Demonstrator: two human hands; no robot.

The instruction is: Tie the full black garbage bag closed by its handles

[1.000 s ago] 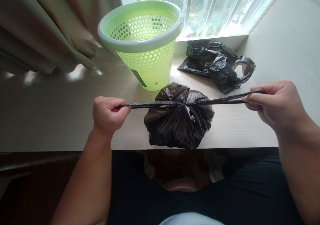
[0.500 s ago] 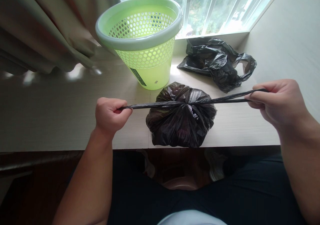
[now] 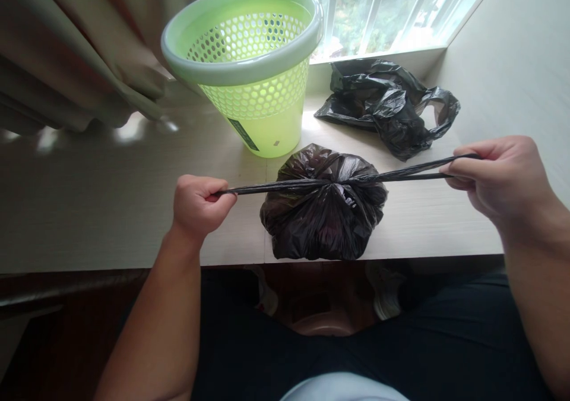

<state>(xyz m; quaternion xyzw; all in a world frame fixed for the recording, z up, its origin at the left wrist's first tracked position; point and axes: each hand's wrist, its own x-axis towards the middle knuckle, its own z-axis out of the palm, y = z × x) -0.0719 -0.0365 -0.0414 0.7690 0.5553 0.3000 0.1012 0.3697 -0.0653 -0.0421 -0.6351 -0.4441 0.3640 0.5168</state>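
Observation:
A filled black garbage bag (image 3: pixel 325 223) rests near the front edge of the pale counter, its top gathered to a crossing at the middle. My left hand (image 3: pixel 200 202) is closed in a fist around one twisted handle of the bag. On the other side, my right hand (image 3: pixel 499 175) pinches the opposite handle, which runs in two strands. Both handles are stretched taut, nearly level, across the top of the bag. What lies inside the bag cannot be made out through the dark film.
Behind the bag stands a light-green plastic wastebasket (image 3: pixel 267 98) with a perforated wall. A crumpled black plastic bag (image 3: pixel 392 107) lies to its right, beneath the barred window. A curtain (image 3: pixel 80 50) hangs at the left, and the counter (image 3: pixel 111 223) ends just before my legs.
My hands keep their hold with the handles taut. Only a slight shift of the view shows; the bag stays in place.

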